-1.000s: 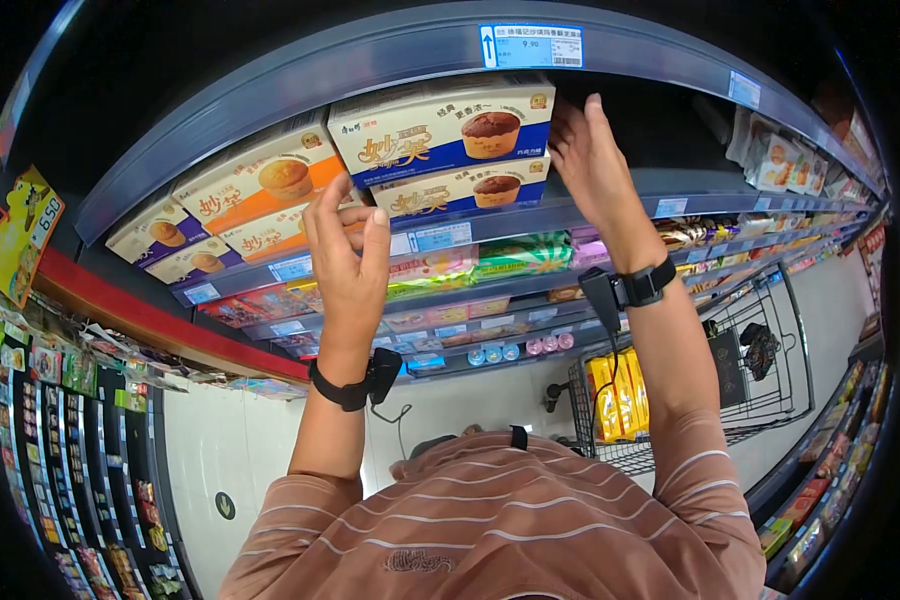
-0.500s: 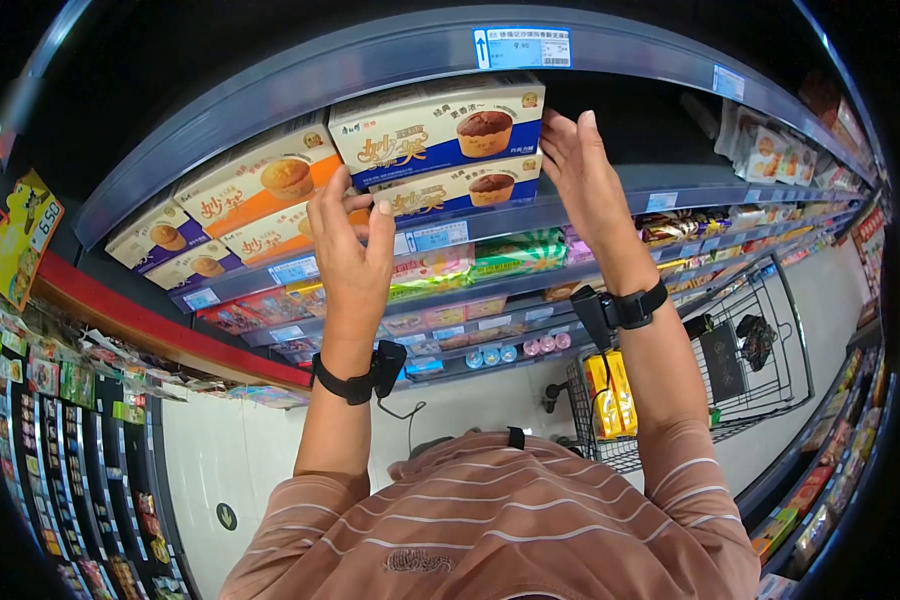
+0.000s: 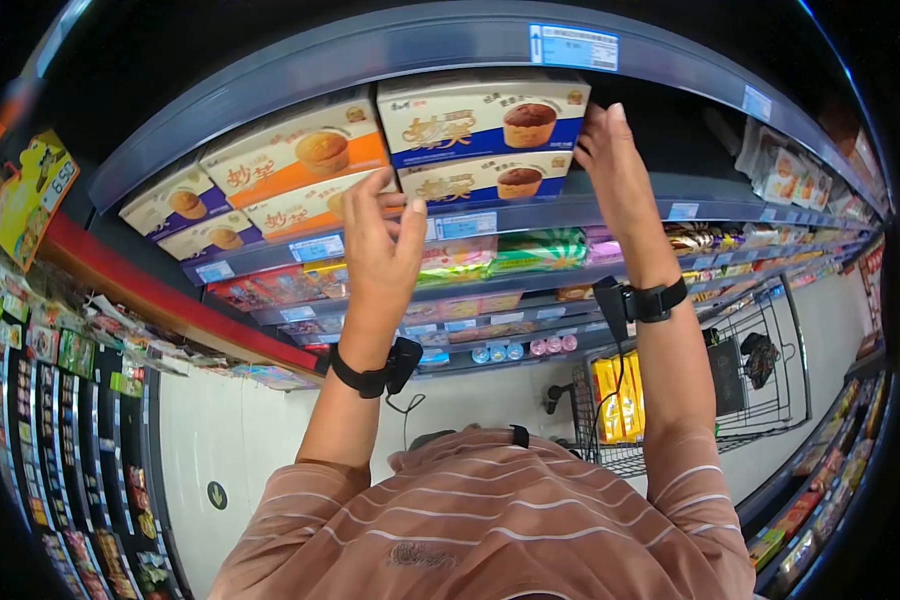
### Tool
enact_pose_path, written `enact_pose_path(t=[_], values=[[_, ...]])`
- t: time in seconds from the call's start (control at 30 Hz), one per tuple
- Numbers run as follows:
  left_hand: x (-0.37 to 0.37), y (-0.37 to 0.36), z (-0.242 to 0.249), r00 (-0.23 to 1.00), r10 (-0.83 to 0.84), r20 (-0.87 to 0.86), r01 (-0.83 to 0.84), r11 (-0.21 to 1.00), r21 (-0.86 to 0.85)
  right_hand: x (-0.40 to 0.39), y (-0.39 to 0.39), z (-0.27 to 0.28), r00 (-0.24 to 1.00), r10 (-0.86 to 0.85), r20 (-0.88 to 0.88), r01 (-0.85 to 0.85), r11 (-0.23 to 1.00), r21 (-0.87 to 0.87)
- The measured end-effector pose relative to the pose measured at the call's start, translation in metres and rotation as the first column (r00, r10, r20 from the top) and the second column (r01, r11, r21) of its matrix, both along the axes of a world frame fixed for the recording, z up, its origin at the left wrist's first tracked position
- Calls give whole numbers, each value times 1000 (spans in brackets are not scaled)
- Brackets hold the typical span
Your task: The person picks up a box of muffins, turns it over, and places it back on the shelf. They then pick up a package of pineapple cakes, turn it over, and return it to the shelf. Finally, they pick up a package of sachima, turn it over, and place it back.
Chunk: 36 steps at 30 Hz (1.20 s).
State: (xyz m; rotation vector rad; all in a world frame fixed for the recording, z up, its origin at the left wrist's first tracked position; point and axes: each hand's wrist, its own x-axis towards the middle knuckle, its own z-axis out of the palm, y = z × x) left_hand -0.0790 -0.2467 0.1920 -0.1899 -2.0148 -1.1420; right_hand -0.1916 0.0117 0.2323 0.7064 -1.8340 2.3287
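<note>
Two white-and-blue cake boxes with a chocolate muffin picture, an upper box and a lower box, are stacked on the shelf between my hands. My left hand is open at their lower left corner, fingers apart, in front of a lower orange-and-white cake box. Along the stack's right side, my right hand is open with its fingers stretched upward; some fingertips are hidden beside the boxes. Another orange-and-white box sits left of the stack.
White-and-purple cake boxes stand at the shelf's left end. Overhead runs a shelf edge with a price tag. Packaged snacks fill the lower shelves. A shopping cart holding yellow packages stands at my right.
The view has turned slightly, so shelf and boxes appear farther right. Both hands have shifted right in view along with them, still at either side of the white-and-blue boxes.
</note>
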Motion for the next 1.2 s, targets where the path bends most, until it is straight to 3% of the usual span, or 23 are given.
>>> enact_pose_path(t=[0.17,0.27,0.47,0.93,1.2], values=[[2,3,-14,994,-48,102,48,999,2,-18,-11,11,996,47,81,-36,990,-137],[5,6,-10,985,-81,151,77,997,29,-29,-19,12,998,67,9,-65,982,-180],[3,5,-3,989,-99,114,97,995,28,-23,-27,13,997,-15,-74,3,988,-155],[-8,0,-9,994,-74,75,79,995,-65,-19,-22,13,999,41,-22,-43,997,-67],[15,20,-21,948,-280,152,267,959,97,5,6,-12,995,-101,26,102,993,-56]])
